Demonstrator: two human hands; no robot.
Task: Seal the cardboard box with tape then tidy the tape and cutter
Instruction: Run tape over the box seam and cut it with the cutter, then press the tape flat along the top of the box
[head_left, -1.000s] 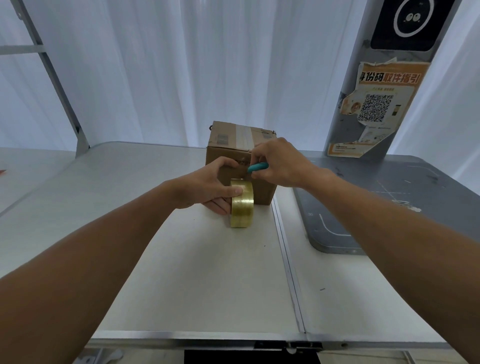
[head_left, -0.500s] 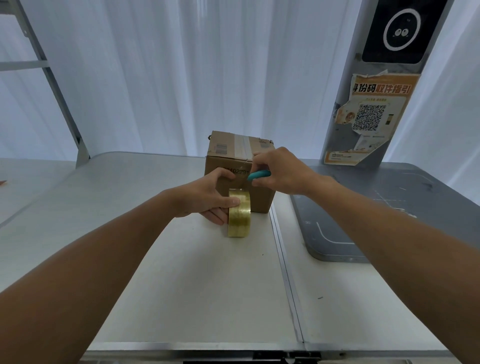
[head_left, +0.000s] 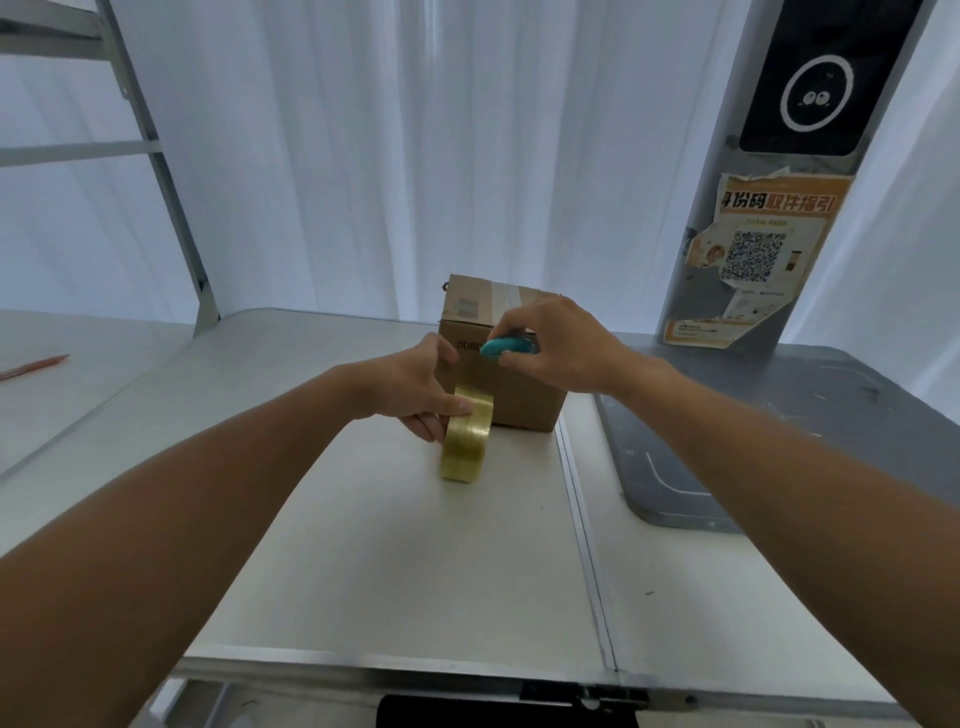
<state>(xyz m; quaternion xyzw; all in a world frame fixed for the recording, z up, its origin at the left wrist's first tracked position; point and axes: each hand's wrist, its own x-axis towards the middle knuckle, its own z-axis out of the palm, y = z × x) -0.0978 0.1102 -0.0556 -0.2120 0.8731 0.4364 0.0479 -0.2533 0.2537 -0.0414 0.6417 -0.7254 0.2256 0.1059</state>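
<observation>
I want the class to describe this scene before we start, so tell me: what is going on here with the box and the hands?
A person is taping a cardboard box on a light table. The left hand holds a yellowish tape roll standing on edge against the box's near side. The right hand grips a teal cutter at the box's front face, seemingly about to cut the tape. A strip already runs over the box top.
</observation>
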